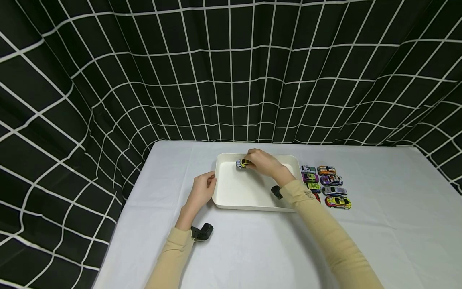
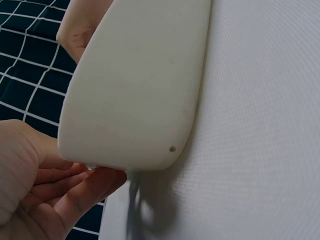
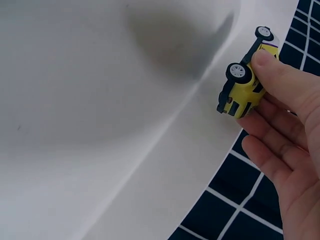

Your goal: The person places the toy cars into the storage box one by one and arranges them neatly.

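A yellow toy car with black trim and white-hubbed wheels is pinched between the thumb and fingers of my right hand. The hand holds it over the far part of a white rectangular tray, near the back wall. In the right wrist view the car is tilted and its shadow falls on the tray floor. At the tray's left side, my left hand grips the wall, the fingertips against its outer edge. Only the outside of the tray shows in the left wrist view.
Right of the tray, several toy cars stand in two columns, among them an orange one, a silver one and a yellow-red one. My right forearm partly covers a red car. A black grid curtain hangs behind the white table.
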Demonstrator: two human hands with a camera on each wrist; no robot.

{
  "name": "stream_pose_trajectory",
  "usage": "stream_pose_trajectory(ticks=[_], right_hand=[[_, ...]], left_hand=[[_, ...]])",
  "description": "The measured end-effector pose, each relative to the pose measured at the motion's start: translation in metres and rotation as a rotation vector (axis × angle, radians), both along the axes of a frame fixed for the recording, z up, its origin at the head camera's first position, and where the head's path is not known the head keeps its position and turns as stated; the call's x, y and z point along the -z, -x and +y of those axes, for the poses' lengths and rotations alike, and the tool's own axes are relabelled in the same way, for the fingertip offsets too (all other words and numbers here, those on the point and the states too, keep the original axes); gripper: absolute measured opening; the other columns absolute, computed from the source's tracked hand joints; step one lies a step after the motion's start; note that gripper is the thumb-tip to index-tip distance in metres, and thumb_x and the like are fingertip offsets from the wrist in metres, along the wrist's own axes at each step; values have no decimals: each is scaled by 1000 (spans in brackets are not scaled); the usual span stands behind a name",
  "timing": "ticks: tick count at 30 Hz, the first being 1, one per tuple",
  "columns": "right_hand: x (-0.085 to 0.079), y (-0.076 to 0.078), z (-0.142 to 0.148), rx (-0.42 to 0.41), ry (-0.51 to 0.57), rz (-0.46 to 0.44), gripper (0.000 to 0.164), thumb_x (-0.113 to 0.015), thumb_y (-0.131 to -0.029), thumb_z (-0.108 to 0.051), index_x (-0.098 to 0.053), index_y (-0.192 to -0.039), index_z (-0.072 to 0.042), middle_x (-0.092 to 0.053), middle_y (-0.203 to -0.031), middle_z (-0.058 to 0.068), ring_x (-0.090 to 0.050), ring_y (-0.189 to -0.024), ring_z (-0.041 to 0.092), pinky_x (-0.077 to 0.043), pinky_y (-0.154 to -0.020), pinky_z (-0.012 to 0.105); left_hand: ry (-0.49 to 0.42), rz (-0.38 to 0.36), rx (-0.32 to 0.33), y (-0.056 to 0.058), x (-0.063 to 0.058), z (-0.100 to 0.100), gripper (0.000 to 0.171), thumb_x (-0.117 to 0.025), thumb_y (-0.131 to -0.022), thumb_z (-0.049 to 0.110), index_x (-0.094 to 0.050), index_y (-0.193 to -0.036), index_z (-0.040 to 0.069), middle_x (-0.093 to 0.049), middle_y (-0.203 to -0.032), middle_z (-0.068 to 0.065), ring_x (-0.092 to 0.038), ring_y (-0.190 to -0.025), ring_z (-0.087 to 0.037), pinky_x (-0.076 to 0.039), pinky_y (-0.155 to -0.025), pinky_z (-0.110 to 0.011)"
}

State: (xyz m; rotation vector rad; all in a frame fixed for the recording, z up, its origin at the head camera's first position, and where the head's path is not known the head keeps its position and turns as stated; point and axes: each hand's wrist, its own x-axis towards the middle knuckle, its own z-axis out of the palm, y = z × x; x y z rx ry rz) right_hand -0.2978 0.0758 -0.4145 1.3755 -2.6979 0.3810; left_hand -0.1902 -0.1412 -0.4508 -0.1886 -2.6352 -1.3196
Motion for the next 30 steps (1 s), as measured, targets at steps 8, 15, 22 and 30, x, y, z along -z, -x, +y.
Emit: stream_pose_trajectory(ticks=[8,15,22,30], right_hand=[[5,2,-12,-13,14,11,8,-72,-79,-6,-67,-81,0,-62,-81,11,-56,-73,19,-50,-69,31],[11,4,-24,-7,-7,28,10,-73,-77,-7,-67,-82,0,-61,-80,9,-56,-73,19,-50,-71,31],[14,2,-35,4,-19,41,10,-72,-79,-8,-68,-84,0,-62,-83,9,-58,-75,20,-51,-73,31],[19,2,-45,19,-19,51,12,-71,-80,-8,-69,-87,1,-62,-84,10,-59,-78,22,-51,-76,32]], left_hand=[[2,8,6,0,0,0,28,-54,-90,-2,-57,-114,-15,-65,-94,-23,-65,-80,-24,-55,-64,-26],[-3,0,-3,0,-1,0,28,-54,-90,-2,-57,-115,-14,-66,-94,-22,-64,-80,-24,-55,-65,-26],[-6,-4,1,0,0,-1,28,-54,-90,-1,-57,-116,-14,-66,-94,-22,-64,-80,-24,-55,-65,-26],[-13,-2,4,1,1,-1,29,-53,-90,-1,-56,-116,-15,-64,-98,-24,-65,-84,-27,-56,-68,-28]])
